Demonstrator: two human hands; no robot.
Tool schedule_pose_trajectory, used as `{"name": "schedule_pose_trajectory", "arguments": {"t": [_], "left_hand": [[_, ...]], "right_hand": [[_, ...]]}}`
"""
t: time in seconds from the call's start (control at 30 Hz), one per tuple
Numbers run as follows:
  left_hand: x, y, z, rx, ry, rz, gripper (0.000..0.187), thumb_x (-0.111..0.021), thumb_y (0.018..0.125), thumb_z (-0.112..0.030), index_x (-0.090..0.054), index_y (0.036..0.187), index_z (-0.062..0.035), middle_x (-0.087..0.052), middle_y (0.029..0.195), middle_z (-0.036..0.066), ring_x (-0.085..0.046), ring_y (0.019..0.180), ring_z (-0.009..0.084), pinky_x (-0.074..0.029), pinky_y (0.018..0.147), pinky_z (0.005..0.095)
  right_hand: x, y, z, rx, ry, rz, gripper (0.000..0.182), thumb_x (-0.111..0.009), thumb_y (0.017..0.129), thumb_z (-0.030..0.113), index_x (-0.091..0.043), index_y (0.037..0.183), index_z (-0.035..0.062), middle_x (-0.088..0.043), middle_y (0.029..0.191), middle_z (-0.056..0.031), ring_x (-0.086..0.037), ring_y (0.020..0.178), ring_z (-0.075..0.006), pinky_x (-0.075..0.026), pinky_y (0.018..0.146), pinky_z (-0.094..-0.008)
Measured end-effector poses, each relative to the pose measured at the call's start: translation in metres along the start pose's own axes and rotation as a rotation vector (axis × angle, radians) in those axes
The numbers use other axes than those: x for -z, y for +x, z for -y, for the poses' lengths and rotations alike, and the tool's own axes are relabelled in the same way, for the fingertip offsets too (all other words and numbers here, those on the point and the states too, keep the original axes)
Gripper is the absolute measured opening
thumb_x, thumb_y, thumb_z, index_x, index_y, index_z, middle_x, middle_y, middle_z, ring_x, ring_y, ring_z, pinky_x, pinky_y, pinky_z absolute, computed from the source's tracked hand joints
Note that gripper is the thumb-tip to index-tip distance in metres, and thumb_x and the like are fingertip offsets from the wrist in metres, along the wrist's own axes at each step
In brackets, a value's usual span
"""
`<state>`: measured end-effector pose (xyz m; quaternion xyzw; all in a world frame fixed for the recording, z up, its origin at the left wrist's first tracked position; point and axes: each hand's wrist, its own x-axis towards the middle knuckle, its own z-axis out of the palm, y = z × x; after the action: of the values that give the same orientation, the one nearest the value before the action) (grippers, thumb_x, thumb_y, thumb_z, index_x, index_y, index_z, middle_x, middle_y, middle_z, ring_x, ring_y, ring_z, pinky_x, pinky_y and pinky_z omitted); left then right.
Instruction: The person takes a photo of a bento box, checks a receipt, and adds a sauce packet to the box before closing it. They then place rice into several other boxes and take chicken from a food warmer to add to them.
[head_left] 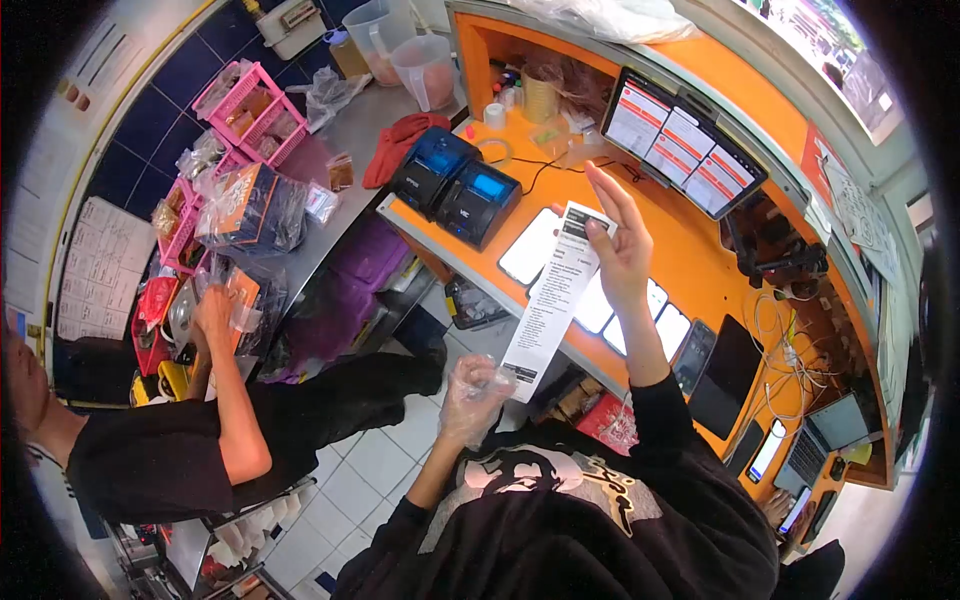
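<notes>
A long white printed receipt (550,305) is stretched at a slant in front of my chest, dense with small text. My right hand (622,245), bare, pinches its upper end, thumb on the front and fingers extended behind. At the lower end, my left hand (472,398), in a clear plastic glove, has its fingers closed on the paper's corner. Behind the receipt, several phones with lit white screens (525,250) lie on the orange counter (470,270). Two dark label printers (455,190) stand side by side left of the phones.
A monitor (685,140) stands at the counter's back, with a dark tablet (735,378), tangled white cables (790,345) and a laptop (815,440) to the right. At left, a co-worker (170,440) handles packages by a metal worktop (345,150) with pink baskets (250,110).
</notes>
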<state>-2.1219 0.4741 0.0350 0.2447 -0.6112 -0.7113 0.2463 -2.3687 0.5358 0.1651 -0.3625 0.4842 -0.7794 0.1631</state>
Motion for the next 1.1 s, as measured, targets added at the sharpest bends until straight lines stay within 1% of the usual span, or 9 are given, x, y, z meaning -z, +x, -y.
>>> {"name": "schedule_pose_trajectory", "arguments": {"t": [0.03, 0.23, 0.47, 0.57, 0.7, 0.8, 0.83, 0.97, 1.1], "left_hand": [[0.0, -0.003, -0.003, -0.012, 0.001, 0.016, 0.05, -0.075, 0.067, 0.008, -0.045, 0.105, -0.007, -0.047, 0.103, 0.003, -0.055, 0.087, 0.0123, -0.05, 0.075, 0.0258], [0.0, -0.013, -0.026, -0.027, -0.056, 0.021, 0.05, -0.074, 0.067, 0.01, -0.045, 0.103, -0.0077, -0.048, 0.099, 0.002, -0.057, 0.085, 0.0121, -0.05, 0.073, 0.026], [-0.001, -0.021, -0.04, -0.08, -0.068, 0.059, 0.049, -0.073, 0.066, 0.011, -0.045, 0.102, -0.0078, -0.046, 0.1, 0.003, -0.054, 0.087, 0.0105, -0.05, 0.074, 0.0253], [-0.003, -0.025, -0.053, -0.105, -0.027, 0.133, 0.047, -0.074, 0.069, 0.007, -0.045, 0.103, -0.0079, -0.047, 0.104, 0.004, -0.052, 0.095, 0.012, -0.047, 0.083, 0.0264], [-0.012, -0.028, -0.066, -0.06, -0.005, 0.188, 0.044, -0.075, 0.071, 0.004, -0.045, 0.101, -0.0081, -0.047, 0.104, 0.005, -0.052, 0.096, 0.012, -0.046, 0.085, 0.026], [-0.016, -0.026, -0.066, -0.058, -0.044, 0.274, 0.043, -0.074, 0.071, 0.003, -0.046, 0.101, -0.008, -0.047, 0.104, 0.005, -0.051, 0.096, 0.0118, -0.046, 0.085, 0.0261], [-0.019, -0.025, -0.07, -0.047, -0.104, 0.316, 0.04, -0.075, 0.071, 0.003, -0.047, 0.098, -0.0076, -0.047, 0.103, 0.005, -0.051, 0.094, 0.0114, -0.046, 0.083, 0.0256], [-0.031, -0.023, -0.082, 0.061, 0.012, 0.366, 0.034, -0.074, 0.071, 0.002, -0.049, 0.092, -0.0064, -0.05, 0.095, 0.004, -0.052, 0.087, 0.0103, -0.045, 0.08, 0.0246], [-0.042, -0.019, -0.085, 0.022, -0.02, 0.491, 0.033, -0.074, 0.071, 0.003, -0.049, 0.092, -0.0056, -0.051, 0.09, 0.003, -0.053, 0.083, 0.0101, -0.046, 0.078, 0.0248]], "right_hand": [[-0.001, 0.002, -0.003, 0.06, -0.034, 0.014, 0.054, -0.038, 0.083, -0.016, -0.032, 0.135, -0.0038, -0.032, 0.144, -0.0188, -0.056, 0.113, -0.0307, -0.049, 0.092, -0.0311], [-0.014, 0.008, 0.016, 0.059, 0.015, 0.038, 0.048, -0.037, 0.084, -0.016, -0.035, 0.131, -0.0057, -0.033, 0.143, -0.0206, -0.056, 0.112, -0.0304, -0.052, 0.086, -0.03], [-0.017, 0.012, 0.032, 0.079, -0.015, 0.06, 0.045, -0.039, 0.083, -0.016, -0.039, 0.127, -0.0065, -0.038, 0.139, -0.021, -0.057, 0.112, -0.0299, -0.052, 0.087, -0.031], [-0.021, 0.012, 0.051, 0.145, -0.08, 0.058, 0.045, -0.041, 0.082, -0.016, -0.039, 0.126, -0.0071, -0.04, 0.137, -0.0205, -0.057, 0.111, -0.0288, -0.05, 0.09, -0.0317], [-0.017, 0.009, 0.074, 0.235, -0.106, 0.012, 0.043, -0.05, 0.081, -0.01, -0.043, 0.124, -0.0067, -0.047, 0.131, -0.0194, -0.054, 0.115, -0.0264, -0.045, 0.094, -0.033], [-0.001, 0.004, 0.086, 0.406, -0.351, -0.071, 0.043, -0.052, 0.08, -0.009, -0.045, 0.122, -0.0067, -0.049, 0.13, -0.0188, -0.047, 0.122, -0.0254, -0.041, 0.099, -0.0342], [0.002, -0.001, 0.094, 0.349, -0.318, -0.096, 0.044, -0.052, 0.079, -0.01, -0.046, 0.122, -0.0065, -0.049, 0.129, -0.0187, -0.042, 0.127, -0.0256, -0.037, 0.103, -0.0356], [0.006, -0.018, 0.12, 0.387, -0.307, -0.141, 0.043, -0.053, 0.08, -0.009, -0.047, 0.122, -0.006, -0.05, 0.129, -0.0189, -0.045, 0.124, -0.0258, -0.037, 0.103, -0.036], [0.013, -0.029, 0.138, 0.451, -0.341, -0.165, 0.043, -0.055, 0.08, -0.008, -0.047, 0.122, -0.0059, -0.05, 0.128, -0.0193, -0.046, 0.123, -0.0253, -0.038, 0.102, -0.0358]]}}
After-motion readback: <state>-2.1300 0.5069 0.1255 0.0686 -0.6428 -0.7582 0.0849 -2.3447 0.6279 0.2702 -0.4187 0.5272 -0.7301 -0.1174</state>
